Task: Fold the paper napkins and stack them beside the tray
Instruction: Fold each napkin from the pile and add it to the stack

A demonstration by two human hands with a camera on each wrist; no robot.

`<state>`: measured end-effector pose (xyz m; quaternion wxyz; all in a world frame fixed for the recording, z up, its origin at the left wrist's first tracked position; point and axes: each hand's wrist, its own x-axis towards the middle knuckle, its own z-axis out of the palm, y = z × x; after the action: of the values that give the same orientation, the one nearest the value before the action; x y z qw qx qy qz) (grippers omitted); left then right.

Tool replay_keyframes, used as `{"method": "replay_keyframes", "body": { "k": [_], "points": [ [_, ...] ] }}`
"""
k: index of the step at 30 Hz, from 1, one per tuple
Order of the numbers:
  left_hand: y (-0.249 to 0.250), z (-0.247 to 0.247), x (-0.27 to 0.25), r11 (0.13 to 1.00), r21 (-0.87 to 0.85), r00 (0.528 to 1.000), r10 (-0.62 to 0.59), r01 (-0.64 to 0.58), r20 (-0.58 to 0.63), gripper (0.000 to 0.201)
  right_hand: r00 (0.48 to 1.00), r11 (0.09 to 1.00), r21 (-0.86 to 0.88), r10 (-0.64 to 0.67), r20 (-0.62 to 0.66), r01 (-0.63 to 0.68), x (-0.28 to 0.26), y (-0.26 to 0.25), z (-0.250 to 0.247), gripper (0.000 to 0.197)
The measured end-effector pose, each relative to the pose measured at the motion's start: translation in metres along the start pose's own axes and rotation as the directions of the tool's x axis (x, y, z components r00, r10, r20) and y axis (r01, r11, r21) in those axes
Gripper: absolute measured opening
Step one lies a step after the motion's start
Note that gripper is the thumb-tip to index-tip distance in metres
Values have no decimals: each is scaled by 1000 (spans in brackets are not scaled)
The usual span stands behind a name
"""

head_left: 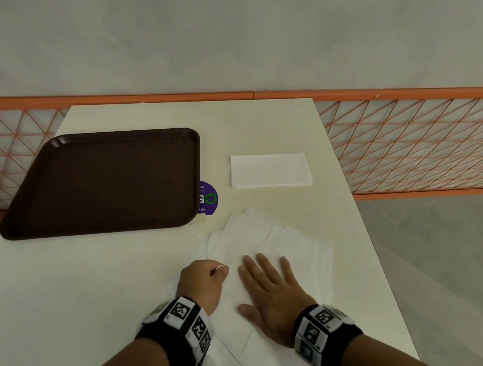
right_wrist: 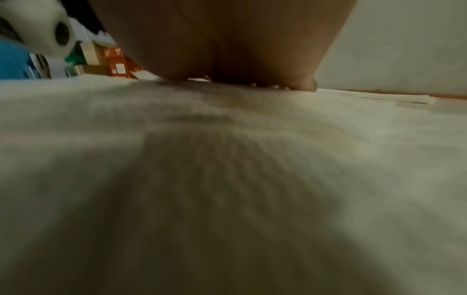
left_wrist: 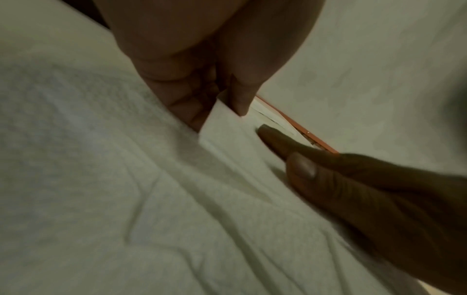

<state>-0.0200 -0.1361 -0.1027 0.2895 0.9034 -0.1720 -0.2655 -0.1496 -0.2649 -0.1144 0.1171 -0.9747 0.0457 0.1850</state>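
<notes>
A loose pile of white paper napkins [head_left: 271, 239] lies spread on the near right of the cream table [head_left: 96, 289]. My left hand [head_left: 206, 280] is curled and pinches a corner of the top napkin [left_wrist: 222, 123] between thumb and fingers. My right hand [head_left: 268, 288] lies flat with straight fingers, pressing down on the same napkin [right_wrist: 227, 159]. In the left wrist view the right hand's fingers [left_wrist: 353, 179] rest on the sheet beside the pinched corner. A folded stack of napkins [head_left: 269, 170] sits to the right of the dark brown tray [head_left: 107, 180].
A round purple sticker [head_left: 209, 198] shows at the tray's right edge. An orange lattice railing [head_left: 410, 139] runs behind and right of the table. The table's right edge [head_left: 369, 228] drops off to a grey floor.
</notes>
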Motion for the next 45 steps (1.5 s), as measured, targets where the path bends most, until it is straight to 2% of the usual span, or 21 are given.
{"method": "replay_keyframes", "body": {
  "k": [3, 9, 10, 13, 14, 18, 20, 22, 26, 28, 29, 32, 36, 38, 41, 43, 45],
  "points": [
    [-1, -4, 0, 1000, -6, 1000, -7, 7, 15, 27, 991, 992, -57, 115, 66, -111, -12, 18, 8, 69],
    [-8, -23, 3, 998, -64, 999, 22, -19, 39, 24, 987, 987, -20, 159, 24, -158, -31, 53, 4, 71],
    [-9, -28, 3, 995, -91, 998, 43, -39, 47, 22, 985, 986, 32, 164, 57, -166, -31, 53, 0, 76],
    [-3, -42, -1, 982, -142, 989, 132, -123, 61, 17, 984, 955, 247, 177, -32, -164, -24, 56, -10, 96],
    [2, -46, -3, 976, -158, 984, 164, -152, 64, 16, 978, 930, 325, 200, -56, -172, -21, 55, -14, 93],
    [29, -64, -2, 930, -294, 963, 256, -222, 81, 13, 960, 833, 528, 259, -104, -168, -14, 55, -35, 48],
    [43, -73, 7, 902, -365, 959, 275, -231, 73, 13, 954, 747, 642, 289, -84, -170, -13, 64, -44, 30],
    [56, -80, 20, 891, -392, 964, 263, -228, 38, 14, 944, 608, 776, 325, -49, -169, -11, 74, -55, 9],
    [73, -84, 61, 915, -344, 977, 212, -209, -31, 23, 890, 204, 970, 455, 22, -128, 2, 100, -76, 20],
    [81, -80, 82, 939, -295, 984, 174, -179, -46, 30, 843, 85, 992, 537, 38, -98, 14, 114, -91, 16],
    [86, -77, 91, 947, -277, 987, 158, -164, -41, 31, 816, 73, 993, 577, 35, -93, 21, 123, -99, 15],
    [101, -69, 119, 952, -287, 995, 100, -102, -23, 34, 752, 138, 981, 659, 9, -133, 45, 147, -118, 15],
    [107, -56, 155, 913, -403, 995, -35, 69, 91, 38, 743, 226, 955, 669, -7, -194, 78, 174, -138, 17],
    [109, -51, 170, 901, -423, 992, -59, 99, 107, 30, 735, 268, 937, 678, -19, -222, 93, 187, -143, 17],
    [117, -43, 191, 948, -314, 998, -43, 53, 39, 27, 712, 370, 884, 700, -64, -285, 113, 205, -145, 18],
    [124, -40, 202, 981, -191, 999, -31, 27, -20, 33, 710, 454, 823, 698, -92, -340, 124, 213, -144, 18],
    [127, -36, 212, 996, -89, 996, -32, 26, -78, 37, 707, 486, 791, 700, -98, -371, 133, 219, -141, 19]
  ]
}}
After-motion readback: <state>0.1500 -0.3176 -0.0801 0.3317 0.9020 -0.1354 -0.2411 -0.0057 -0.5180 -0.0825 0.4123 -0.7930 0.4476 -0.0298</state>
